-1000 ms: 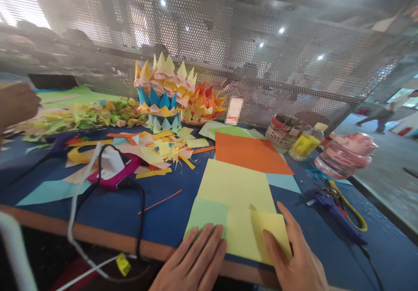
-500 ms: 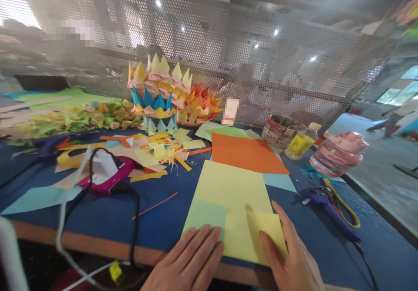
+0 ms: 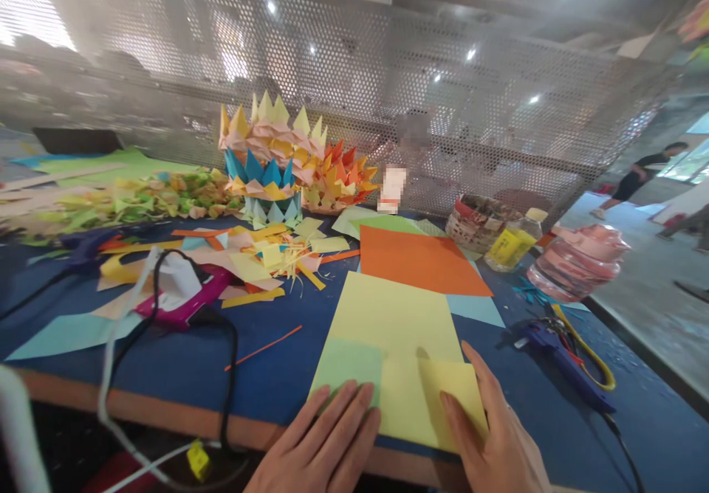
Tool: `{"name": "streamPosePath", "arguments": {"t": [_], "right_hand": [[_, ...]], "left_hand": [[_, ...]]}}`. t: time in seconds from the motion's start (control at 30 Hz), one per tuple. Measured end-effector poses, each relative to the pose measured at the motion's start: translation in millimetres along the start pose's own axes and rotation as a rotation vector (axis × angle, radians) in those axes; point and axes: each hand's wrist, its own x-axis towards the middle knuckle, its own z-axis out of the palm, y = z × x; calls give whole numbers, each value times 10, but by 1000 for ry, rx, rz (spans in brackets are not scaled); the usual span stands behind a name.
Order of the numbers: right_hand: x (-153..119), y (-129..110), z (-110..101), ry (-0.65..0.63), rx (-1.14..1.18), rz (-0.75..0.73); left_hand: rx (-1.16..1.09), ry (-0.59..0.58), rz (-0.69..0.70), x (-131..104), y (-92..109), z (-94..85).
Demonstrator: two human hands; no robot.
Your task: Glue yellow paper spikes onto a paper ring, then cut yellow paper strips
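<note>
My left hand (image 3: 326, 438) lies flat, fingers stretched, on the lower part of a pale green paper square (image 3: 354, 364). That square rests on a large pale yellow sheet (image 3: 396, 312) near the table's front edge. At the sheet's lower right corner, my right hand (image 3: 492, 438) has its thumb and forefinger around a small yellow paper piece (image 3: 457, 382), the thumb on its face and the forefinger along its right edge. Behind the yellow sheet are an orange sheet (image 3: 421, 260) and part of a light blue sheet (image 3: 476, 307).
Right of the sheets lie a blue glue gun (image 3: 565, 364) and yellow-handled scissors (image 3: 595, 360). A pink bottle (image 3: 576, 264), a yellow-labelled bottle (image 3: 512, 242) and a basket (image 3: 470, 220) stand behind. Folded-paper crowns (image 3: 271, 146), scraps (image 3: 255, 257) and a magenta power strip (image 3: 182, 305) with cables occupy the left.
Both hands and the papers stay almost where they were. The view has shifted very slightly. In the right background, a walking person shows more fully.
</note>
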Motion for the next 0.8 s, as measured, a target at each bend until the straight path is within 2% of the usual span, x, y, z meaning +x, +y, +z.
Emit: {"name": "streamPosePath", "arguments": {"t": [0.4, 0.57, 0.8], "right_hand": [[2, 12, 12, -10, 9, -6], [-8, 8, 16, -11, 16, 17], [-25, -12, 15, -34, 51, 71]], "left_hand": [[33, -34, 3, 5, 20, 2], [16, 7, -43, -7, 41, 27], [53, -75, 14, -18, 8, -21]]}}
